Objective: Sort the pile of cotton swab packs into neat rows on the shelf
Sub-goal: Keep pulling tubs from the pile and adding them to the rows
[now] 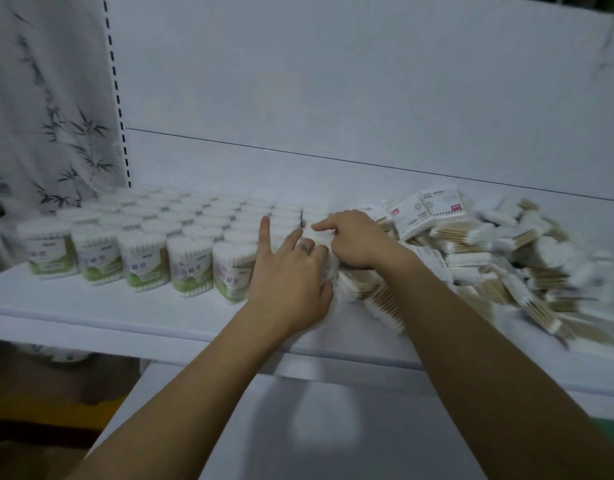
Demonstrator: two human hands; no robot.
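Note:
Upright cotton swab packs (144,261) with green labels stand in several neat rows on the left half of the white shelf (101,317). A loose pile of flat swab packs (489,265) with wooden sticks covers the shelf's right half. Between rows and pile, both hands hold one upright pack (328,249) at the right end of the front row. My left hand (291,275) wraps its near side with the index finger lifted. My right hand (354,240) presses on its top and right side. The pack is mostly hidden by the hands.
A white back panel (333,98) rises behind the shelf, with a slotted upright (120,116) at its left. A bamboo-print cloth (46,116) hangs further left. A lower white shelf (316,427) juts out below my arms.

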